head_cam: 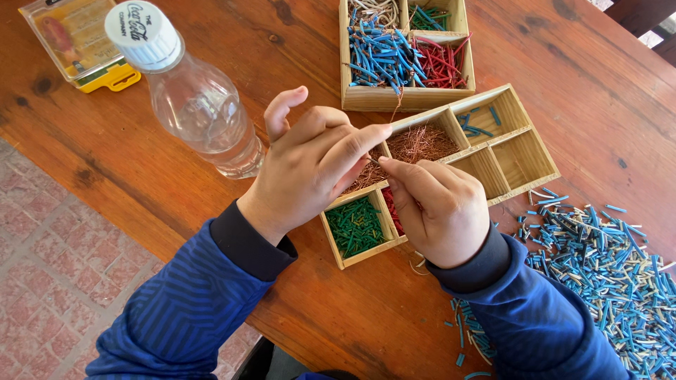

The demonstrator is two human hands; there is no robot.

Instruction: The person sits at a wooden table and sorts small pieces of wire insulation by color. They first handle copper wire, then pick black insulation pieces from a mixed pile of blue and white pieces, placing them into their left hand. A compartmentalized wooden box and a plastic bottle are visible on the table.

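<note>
My left hand (310,165) and my right hand (440,207) meet fingertip to fingertip above a wooden compartment tray (521,130). Between them they pinch a thin wire piece, too small to make out clearly. Under the hands the tray holds bare copper strands (422,143), green wire pieces (354,225) and a few red ones. Both arms wear dark blue sleeves.
A second wooden tray (408,98) at the back holds blue and red wire pieces. A heap of blue and pale wire pieces (605,260) lies at the right. A clear plastic bottle (201,105) with a white cap stands left, a plastic pack (77,42) behind it. The table edge runs along the left over tiled floor.
</note>
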